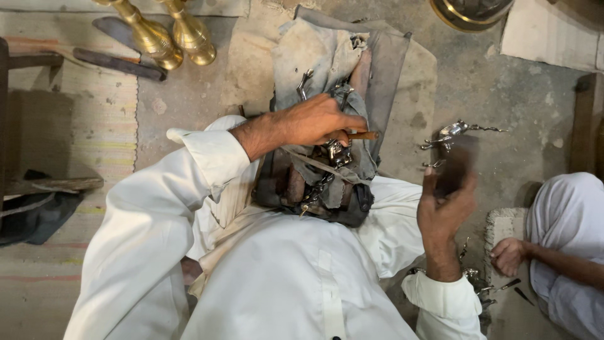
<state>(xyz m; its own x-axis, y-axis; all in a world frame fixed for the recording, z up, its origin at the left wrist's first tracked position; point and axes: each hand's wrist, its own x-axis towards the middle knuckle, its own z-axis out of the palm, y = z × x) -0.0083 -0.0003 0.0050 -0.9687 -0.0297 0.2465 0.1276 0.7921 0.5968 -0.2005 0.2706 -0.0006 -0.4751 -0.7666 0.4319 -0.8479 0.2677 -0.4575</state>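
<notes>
I see a grey cloth-wrapped block (352,82) lying across the lap; my left hand (314,121) presses on it, grip clenched around a thin brown stick (363,135) above a small silvery metal figurine (336,153). My right hand (443,204) grasps a blurred dark tool (454,170).

A dusty concrete floor (491,82) carries two brass vases (167,34), a striped mat (82,119) and grey cloth (402,69).
</notes>
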